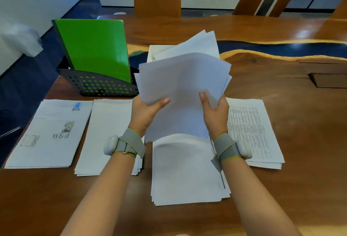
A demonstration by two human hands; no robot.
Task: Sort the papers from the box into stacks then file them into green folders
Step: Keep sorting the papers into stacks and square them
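- The left hand (148, 110) and right hand (214, 110) each grip the lower edge of a fanned bundle of papers (180, 85), thumbs on top, above the surface (300, 123).
- A white box (153, 52) sits behind the bundle, mostly hidden.
- Green folders (93, 48) stand in a black rack (97, 85), far left.
- Four piles lie side by side: illustrated pile (50, 134), plain pile (107, 132), middle pile (184, 170) under the hands, text pile (257, 132).
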